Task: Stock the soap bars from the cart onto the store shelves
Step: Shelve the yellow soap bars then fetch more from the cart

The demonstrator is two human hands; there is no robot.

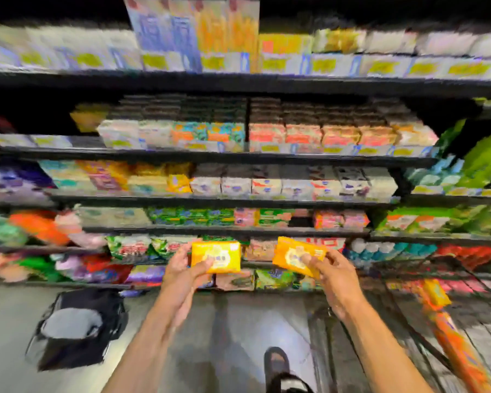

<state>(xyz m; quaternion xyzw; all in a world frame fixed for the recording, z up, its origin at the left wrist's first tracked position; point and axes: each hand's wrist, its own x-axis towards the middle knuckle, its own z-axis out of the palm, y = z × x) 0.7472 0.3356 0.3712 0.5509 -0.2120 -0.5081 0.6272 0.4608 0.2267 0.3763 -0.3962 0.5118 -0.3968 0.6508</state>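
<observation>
1. Store shelves [238,154] fill the wall ahead of the person. Their dark tiers are packed with coloured packets, too blurred for any label to be read.
2. Grey polished floor [238,321] runs below them to the person's feet.
3. At the right stands a wire cart [408,321]. It holds long orange packs [459,350] with one more yellow bar [437,292] lying on top.
4. A black bag [77,327] sits on the floor at the left, well apart from the cart.
5. Both bare forearms rise from the bottom edge and reach forward, drawing closer together toward the lower shelves.
6. One foot in a dark sandal [278,367] is planted between the arms.
7. The left hand [179,276] has its palm turned inward. Its thumb lies across the front face of the left soap bar [217,255] and its fingers wrap behind the bar's left edge. It grips the bar roughly level, with the printed face toward the person.
8. The right hand [335,276] shows its back. It pinches the right soap bar [295,255] at the bar's right end, thumb on the front and fingers curled behind. This bar is tilted, with its right end lower.
9. Both yellow bars are held up in the air in front of the lower shelves, near each other but apart.
</observation>
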